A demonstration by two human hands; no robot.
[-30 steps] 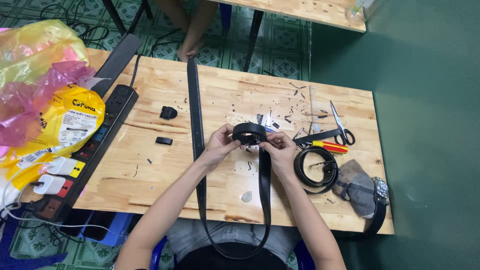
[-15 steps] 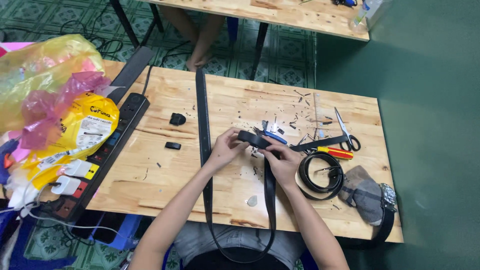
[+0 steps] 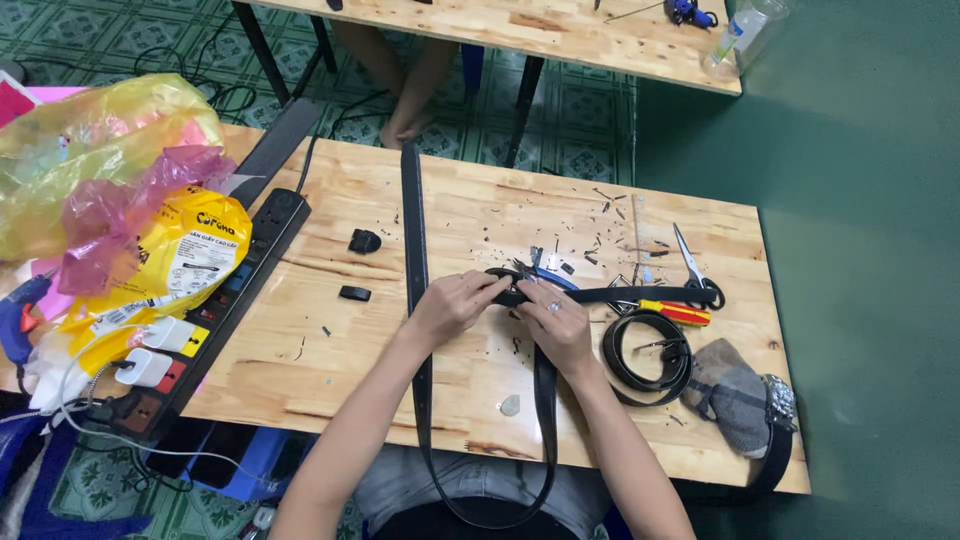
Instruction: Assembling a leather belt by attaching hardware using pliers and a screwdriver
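Black leather belt (image 3: 413, 260) loops off the pale wooden table (image 3: 330, 360); left hand (image 3: 455, 303) and right hand (image 3: 555, 322) both pinch its folded end beside scissors (image 3: 690, 262).

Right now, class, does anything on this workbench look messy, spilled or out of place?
Yes: small dark scraps lie scattered over the wooden table beyond both hands, near the scissors. The black belt hangs off the near edge.

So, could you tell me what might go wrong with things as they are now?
The long black leather belt loops off the wooden table's near edge; its weight could drag it from both hands' grip. The open scissors lie close to the right hand.
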